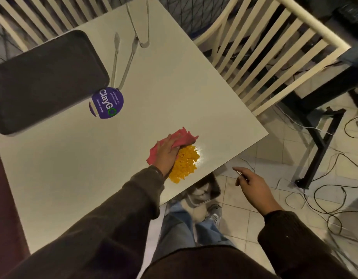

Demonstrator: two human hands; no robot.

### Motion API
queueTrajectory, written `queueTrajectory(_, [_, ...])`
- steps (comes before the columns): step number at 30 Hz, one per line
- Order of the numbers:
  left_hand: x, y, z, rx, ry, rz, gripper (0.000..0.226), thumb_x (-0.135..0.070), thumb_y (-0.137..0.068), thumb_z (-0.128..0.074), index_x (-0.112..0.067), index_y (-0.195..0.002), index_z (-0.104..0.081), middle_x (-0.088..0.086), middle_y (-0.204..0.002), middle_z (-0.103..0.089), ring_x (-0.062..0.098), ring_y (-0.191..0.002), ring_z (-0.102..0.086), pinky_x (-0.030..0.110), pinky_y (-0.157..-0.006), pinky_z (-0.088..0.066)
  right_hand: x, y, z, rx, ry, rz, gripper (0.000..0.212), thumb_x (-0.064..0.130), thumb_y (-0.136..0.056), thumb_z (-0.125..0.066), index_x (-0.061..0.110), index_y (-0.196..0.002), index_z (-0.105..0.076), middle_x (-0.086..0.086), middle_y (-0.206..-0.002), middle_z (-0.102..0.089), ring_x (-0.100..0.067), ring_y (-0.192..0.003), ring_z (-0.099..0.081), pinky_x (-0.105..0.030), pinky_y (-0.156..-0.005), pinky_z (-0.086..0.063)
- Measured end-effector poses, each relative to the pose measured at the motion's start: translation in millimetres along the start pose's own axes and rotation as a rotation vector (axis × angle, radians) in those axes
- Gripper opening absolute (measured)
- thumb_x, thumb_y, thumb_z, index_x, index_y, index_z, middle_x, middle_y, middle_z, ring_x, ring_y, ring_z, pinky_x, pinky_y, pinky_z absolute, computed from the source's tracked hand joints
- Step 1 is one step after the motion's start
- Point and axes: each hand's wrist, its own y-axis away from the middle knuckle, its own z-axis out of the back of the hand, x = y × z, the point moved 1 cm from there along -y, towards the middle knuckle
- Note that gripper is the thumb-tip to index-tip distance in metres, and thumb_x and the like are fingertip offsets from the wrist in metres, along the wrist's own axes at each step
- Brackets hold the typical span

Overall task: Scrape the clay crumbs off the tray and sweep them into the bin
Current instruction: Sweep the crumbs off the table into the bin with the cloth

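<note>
A pile of yellow clay crumbs [185,164] lies on the white table [73,168], close to its right edge. My left hand [167,156] presses flat on a pink cloth [184,136] bunched against the pile's left side. The dark tray [45,81] sits bare at the far left of the table. Below the table edge by the pile, part of a bin [204,191] with a pale liner shows on the floor. My right hand [252,185] hovers off the table over the floor, right of the bin, fingers loosely spread. A thin pale sliver shows at its fingertips; I cannot make out what it is.
Metal tongs [141,23] and two slim scraper tools [115,59] lie at the table's far side. A round purple ClayGo sticker [107,102] is beside the tray. White slatted chairs [264,53] stand behind and to the right. Cables [325,188] trail over the tiled floor. My legs are below.
</note>
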Motion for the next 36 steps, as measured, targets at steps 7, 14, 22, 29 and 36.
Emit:
queueTrajectory(7, [2, 28, 29, -0.2, 0.503, 0.172, 0.03, -0.015, -0.102, -0.044, -0.01, -0.129, -0.056, 0.008, -0.106, -0.06, 0.017, -0.083, -0.057, 0.008, -0.058, -0.048, -5, -2, 17, 0.031, 0.05, 0.061, 0.036, 0.013, -0.096, -0.04, 0.029, -0.126, -0.054, 0.001, -0.082, -0.065, -0.006, -0.061, -0.05, -0.021, -0.056, -0.037])
queueTrajectory(14, [65, 97, 47, -0.474, 0.481, 0.304, 0.036, -0.021, -0.103, -0.044, -0.015, -0.137, -0.056, 0.006, -0.125, -0.06, 0.024, -0.111, -0.06, 0.021, -0.093, -0.049, -7, -6, 17, 0.088, 0.081, 0.107, 0.036, 0.013, -0.096, -0.04, 0.026, -0.126, -0.054, 0.001, -0.083, -0.065, -0.004, -0.069, -0.052, -0.018, -0.06, -0.038])
queueTrajectory(22, [86, 120, 37, -0.341, -0.414, 0.12, 0.068, -0.049, -0.096, -0.022, -0.021, -0.157, -0.027, 0.008, -0.164, -0.025, 0.036, -0.151, -0.021, 0.056, -0.12, -0.021, -11, -9, 19, 0.124, 0.12, 0.13, 0.037, 0.013, -0.096, -0.04, 0.028, -0.126, -0.054, 0.001, -0.08, -0.064, -0.006, -0.068, -0.053, -0.02, -0.058, -0.038])
queueTrajectory(29, [67, 110, -1, -0.522, -0.171, 0.294, 0.047, -0.026, -0.106, -0.036, -0.026, -0.153, -0.036, 0.003, -0.164, -0.025, 0.028, -0.154, -0.015, 0.051, -0.122, 0.004, -26, -3, 17, 0.119, 0.104, 0.108, 0.037, 0.012, -0.095, -0.041, 0.028, -0.126, -0.054, 0.003, -0.079, -0.064, -0.003, -0.064, -0.05, -0.019, -0.057, -0.037])
queueTrajectory(36, [10, 113, -48, -0.59, 0.134, 0.334, 0.043, -0.02, -0.105, -0.038, -0.032, -0.146, -0.045, -0.001, -0.155, -0.044, 0.029, -0.148, -0.031, 0.036, -0.124, 0.005, -35, 3, 16, 0.102, 0.088, 0.113, 0.037, 0.012, -0.095, -0.042, 0.028, -0.126, -0.054, 0.003, -0.08, -0.064, -0.001, -0.069, -0.053, -0.015, -0.059, -0.036])
